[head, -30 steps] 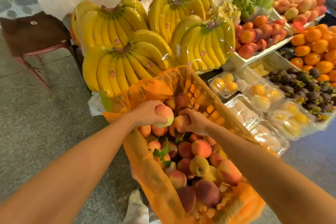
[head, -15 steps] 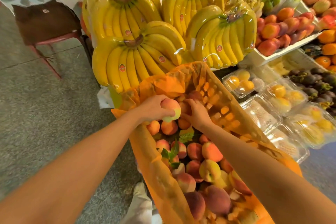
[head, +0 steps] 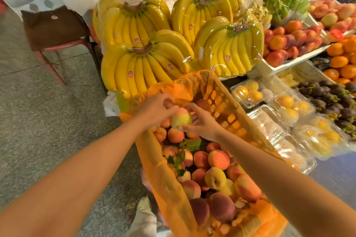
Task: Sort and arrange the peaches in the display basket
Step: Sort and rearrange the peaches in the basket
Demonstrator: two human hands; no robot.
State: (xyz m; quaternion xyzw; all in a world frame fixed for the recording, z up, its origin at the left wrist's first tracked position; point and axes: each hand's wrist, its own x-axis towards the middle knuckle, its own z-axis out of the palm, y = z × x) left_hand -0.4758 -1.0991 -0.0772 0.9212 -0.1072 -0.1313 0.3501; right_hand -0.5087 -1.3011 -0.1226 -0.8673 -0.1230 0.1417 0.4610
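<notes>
An orange basket (head: pixel 229 109) lined with thin orange plastic stands in front of me, filled with several peaches (head: pixel 218 159) and a few green leaves (head: pixel 180 157). Over its far end both hands meet on one pink-and-yellow peach (head: pixel 181 118). My left hand (head: pixel 155 109) covers that peach from the top and left. My right hand (head: pixel 203 122) grips it from the right, thumb underneath. The peach is held just above the fruit at the far end of the basket.
Wrapped banana bunches (head: pixel 146 63) rise right behind the basket. Clear boxes of yellow fruit (head: pixel 285 113) lie to its right, with mangosteens (head: pixel 331 98), oranges (head: pixel 342 57) and a white tray of red fruit (head: pixel 289 44) beyond. A red chair (head: pixel 54 31) stands at the left on the grey floor.
My left hand has carried the pink-and-yellow peach to the right, and my right hand has closed on it too. The view has shifted slightly.
</notes>
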